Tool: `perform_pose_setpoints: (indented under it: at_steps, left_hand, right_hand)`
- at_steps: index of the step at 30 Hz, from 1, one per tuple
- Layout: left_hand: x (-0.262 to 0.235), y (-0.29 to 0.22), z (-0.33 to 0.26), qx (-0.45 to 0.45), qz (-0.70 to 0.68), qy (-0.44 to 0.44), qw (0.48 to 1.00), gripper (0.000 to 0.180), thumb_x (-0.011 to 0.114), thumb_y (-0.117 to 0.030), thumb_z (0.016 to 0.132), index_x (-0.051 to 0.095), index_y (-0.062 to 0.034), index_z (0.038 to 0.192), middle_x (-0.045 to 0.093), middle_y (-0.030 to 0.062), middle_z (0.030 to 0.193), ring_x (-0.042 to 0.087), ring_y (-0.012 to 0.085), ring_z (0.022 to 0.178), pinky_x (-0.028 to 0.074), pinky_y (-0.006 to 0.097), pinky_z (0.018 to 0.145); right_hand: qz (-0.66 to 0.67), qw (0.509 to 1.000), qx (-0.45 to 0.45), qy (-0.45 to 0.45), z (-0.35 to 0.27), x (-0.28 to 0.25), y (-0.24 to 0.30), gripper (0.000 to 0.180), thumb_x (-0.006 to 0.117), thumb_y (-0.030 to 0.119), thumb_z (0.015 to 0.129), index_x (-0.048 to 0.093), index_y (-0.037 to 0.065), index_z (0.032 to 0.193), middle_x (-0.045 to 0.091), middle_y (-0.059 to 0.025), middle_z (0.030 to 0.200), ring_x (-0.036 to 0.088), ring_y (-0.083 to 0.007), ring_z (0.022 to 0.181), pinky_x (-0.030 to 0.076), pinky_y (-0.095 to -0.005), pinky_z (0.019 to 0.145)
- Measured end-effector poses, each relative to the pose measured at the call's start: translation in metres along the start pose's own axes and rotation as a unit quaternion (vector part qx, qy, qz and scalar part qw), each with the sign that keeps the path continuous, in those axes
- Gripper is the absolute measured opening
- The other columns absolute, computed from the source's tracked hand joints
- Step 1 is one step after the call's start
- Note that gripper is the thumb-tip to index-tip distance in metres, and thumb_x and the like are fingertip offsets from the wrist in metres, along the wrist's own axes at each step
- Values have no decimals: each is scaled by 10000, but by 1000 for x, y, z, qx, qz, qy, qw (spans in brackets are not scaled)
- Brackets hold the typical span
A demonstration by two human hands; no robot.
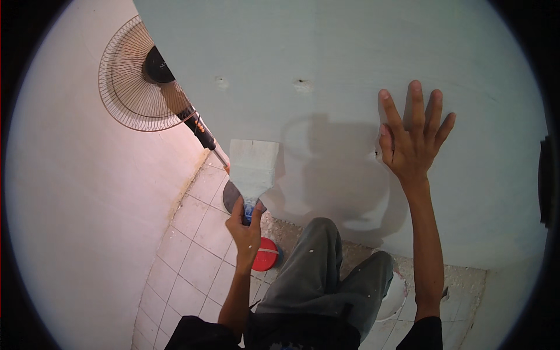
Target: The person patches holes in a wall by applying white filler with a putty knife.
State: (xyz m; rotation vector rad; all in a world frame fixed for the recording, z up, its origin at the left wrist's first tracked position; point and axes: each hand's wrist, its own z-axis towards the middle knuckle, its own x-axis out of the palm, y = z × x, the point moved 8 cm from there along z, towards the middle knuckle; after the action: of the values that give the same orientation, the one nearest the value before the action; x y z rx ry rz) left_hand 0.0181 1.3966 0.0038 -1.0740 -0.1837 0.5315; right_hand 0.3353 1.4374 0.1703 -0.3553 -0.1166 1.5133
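A wide putty knife point(254, 166) with a pale, plaster-smeared blade and a blue handle is in my left hand point(246, 233); its blade points up in front of the wall. Thumb and fingers close round the handle. My right hand point(411, 140) lies on the grey-green wall point(350, 52), fingers spread, holding nothing. Just beside its thumb is a small dark hole point(376, 154). Further left the wall carries a chipped hole point(302, 86) and a fainter patched spot point(221, 81).
A standing fan point(140, 76) is at the left, past the wall's edge, its round base point(233, 197) on the tiled floor point(192, 262). A red-topped container point(265, 255) stands by my legs. Partly behind my knee is a white bucket point(392, 297). Crumbled debris point(286, 233) lies along the wall's foot.
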Motion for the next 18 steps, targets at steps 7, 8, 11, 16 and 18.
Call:
perform_pose_setpoints:
  at_steps: [7,8,11,16,18]
  left_hand:
    - [39,141,-47,-104,71,45,991,280,654,-82,874,615,64,1110,538,-25,720,432,54,617,377,233,545]
    - [40,154,-55,-109,70,46,991,280,654,-82,874,615,64,1110,538,-25,720,432,54,617,377,233,545]
    - [42,183,-75,-75,111,67,989,330,693,-144,822,619,79,1053,544,141,614,466,149,540,409,320,537]
    - [32,234,-93,-132,135,127,974,318,689,-158,819,629,47,1054,595,192,672,516,211,548,434,354,571]
    - [30,242,-95,-130,150,140,970,313,688,-162,820,632,40,1052,601,197,682,525,224,552,438,357,580]
  right_hand:
    - [5,1000,-7,-24,-1,6,3,441,272,465,965,518,385,1323,327,-37,1512,189,-267,1438,-39,-455,1186]
    - [1,999,-13,-30,-3,6,2,449,265,470,965,516,377,1326,327,-39,1512,190,-266,1438,-38,-446,1187]
    - [-7,999,-11,-33,-6,8,-1,446,252,468,965,526,392,1309,351,-33,1497,216,-274,1429,-32,-446,1190]
    - [-4,999,-2,-49,-3,4,-2,446,251,461,964,551,391,1287,375,-40,1482,249,-283,1417,-18,-446,1191]
    - [2,999,-9,-52,0,3,1,442,289,450,952,532,366,1311,353,-38,1495,228,-272,1425,-14,-431,1191]
